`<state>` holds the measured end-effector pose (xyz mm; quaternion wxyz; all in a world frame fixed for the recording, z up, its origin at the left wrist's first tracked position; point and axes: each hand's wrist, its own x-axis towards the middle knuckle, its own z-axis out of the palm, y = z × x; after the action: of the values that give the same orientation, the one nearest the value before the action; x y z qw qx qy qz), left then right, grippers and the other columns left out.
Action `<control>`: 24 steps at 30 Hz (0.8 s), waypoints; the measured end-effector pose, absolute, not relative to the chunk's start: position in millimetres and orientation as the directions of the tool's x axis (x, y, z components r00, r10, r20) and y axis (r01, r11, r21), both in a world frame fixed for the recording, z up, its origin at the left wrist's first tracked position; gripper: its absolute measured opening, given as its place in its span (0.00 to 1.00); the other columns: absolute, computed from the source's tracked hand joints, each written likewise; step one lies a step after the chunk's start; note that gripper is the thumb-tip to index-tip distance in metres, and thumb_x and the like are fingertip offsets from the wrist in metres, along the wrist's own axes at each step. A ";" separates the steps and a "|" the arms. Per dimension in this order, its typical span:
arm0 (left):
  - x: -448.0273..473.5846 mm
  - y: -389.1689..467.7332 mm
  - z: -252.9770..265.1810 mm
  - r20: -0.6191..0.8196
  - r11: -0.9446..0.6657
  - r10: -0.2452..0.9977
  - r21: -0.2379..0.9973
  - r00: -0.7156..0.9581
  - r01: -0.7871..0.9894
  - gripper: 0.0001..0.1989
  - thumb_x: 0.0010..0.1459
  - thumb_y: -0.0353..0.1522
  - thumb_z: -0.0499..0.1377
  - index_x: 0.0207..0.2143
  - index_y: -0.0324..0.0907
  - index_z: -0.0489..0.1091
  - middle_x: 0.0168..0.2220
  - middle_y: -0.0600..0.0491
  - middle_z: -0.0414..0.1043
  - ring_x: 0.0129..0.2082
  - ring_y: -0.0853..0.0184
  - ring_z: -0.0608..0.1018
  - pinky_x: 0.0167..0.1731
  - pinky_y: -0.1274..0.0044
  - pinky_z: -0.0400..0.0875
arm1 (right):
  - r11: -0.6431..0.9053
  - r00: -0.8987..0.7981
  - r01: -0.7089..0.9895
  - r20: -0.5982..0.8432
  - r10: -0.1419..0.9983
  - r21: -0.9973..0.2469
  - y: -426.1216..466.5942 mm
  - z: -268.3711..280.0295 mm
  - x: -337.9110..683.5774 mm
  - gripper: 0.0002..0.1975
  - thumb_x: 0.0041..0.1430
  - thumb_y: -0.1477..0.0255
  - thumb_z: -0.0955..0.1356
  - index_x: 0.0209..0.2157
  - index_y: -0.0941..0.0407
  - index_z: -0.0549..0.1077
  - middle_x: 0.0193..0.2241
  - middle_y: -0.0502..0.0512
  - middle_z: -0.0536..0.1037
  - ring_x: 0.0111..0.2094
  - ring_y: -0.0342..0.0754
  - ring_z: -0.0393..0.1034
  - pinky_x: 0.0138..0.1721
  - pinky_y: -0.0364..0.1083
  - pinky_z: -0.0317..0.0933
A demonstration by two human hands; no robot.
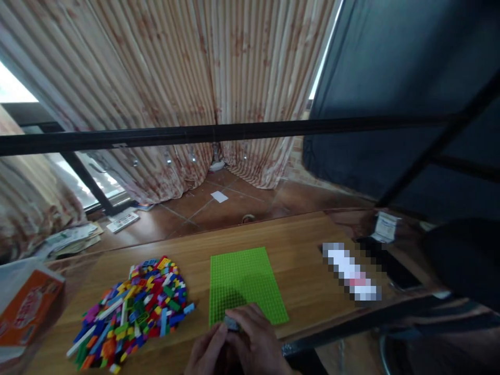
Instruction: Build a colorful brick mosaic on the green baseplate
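My left hand (208,348) and my right hand (255,338) come together at the bottom middle of the view, just over the near edge of a green studded baseplate (246,278). Pinched between the fingertips of both is a small dark grey-blue toy brick (231,324); its exact shape is partly covered by the fingers. The baseplate lies flat on the table and bears no bricks on its visible part. To the left spreads a heap of loose toy bricks (144,302) in many colours and lengths.
The wooden table (304,250) carries a blurred-out item (349,271) on the right, with a dark phone-like slab (402,273) beyond it. An orange box (29,307) stands at the far left. A dark metal bar (219,134) crosses in front of the curtains.
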<state>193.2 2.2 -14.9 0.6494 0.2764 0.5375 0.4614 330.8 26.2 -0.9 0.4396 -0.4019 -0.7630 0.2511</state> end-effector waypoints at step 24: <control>216.8 60.4 -64.4 0.487 -0.221 0.873 0.327 0.036 0.919 0.18 0.60 0.32 0.49 0.52 0.40 0.66 0.55 0.42 0.64 0.56 0.51 0.66 0.51 0.57 0.67 | 0.344 -0.125 0.560 0.334 0.934 -0.754 58.9 -25.5 401.4 0.18 0.61 0.77 0.59 0.52 0.55 0.67 0.44 0.57 0.75 0.46 0.49 0.70 0.47 0.49 0.66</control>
<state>216.8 60.4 -64.4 -0.0376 0.7188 0.6232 0.3059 401.4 58.9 -25.5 0.4042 -0.5237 -0.7133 0.2317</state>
